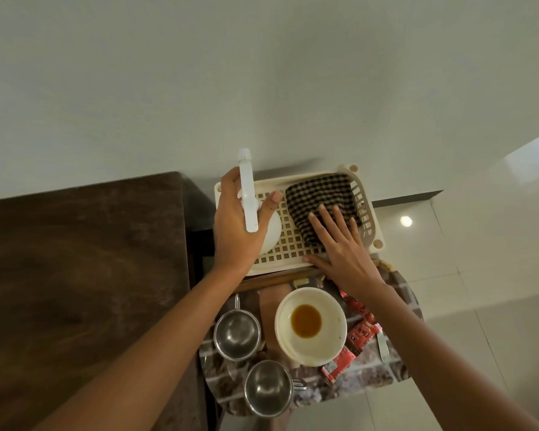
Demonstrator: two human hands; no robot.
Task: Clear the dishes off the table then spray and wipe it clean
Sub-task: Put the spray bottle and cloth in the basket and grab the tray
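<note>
My left hand (235,225) is wrapped around a white spray bottle (248,191), its nozzle pointing away from me, above the left side of a cream plastic tray (293,241). My right hand (339,247) lies flat with fingers spread, fingertips on a brown-and-cream checked cloth (319,200) lying in the tray's right half. The dark wooden table (81,275) fills the left. A white bowl (310,326) with brown liquid and two steel cups (237,334) (268,388) stand on a patterned stool (355,374) close to me.
Red sachets (360,334) lie on the stool right of the bowl. A white rounded object (271,233) sits in the tray under my left hand. Pale tiled floor (448,259) lies to the right and a plain wall behind.
</note>
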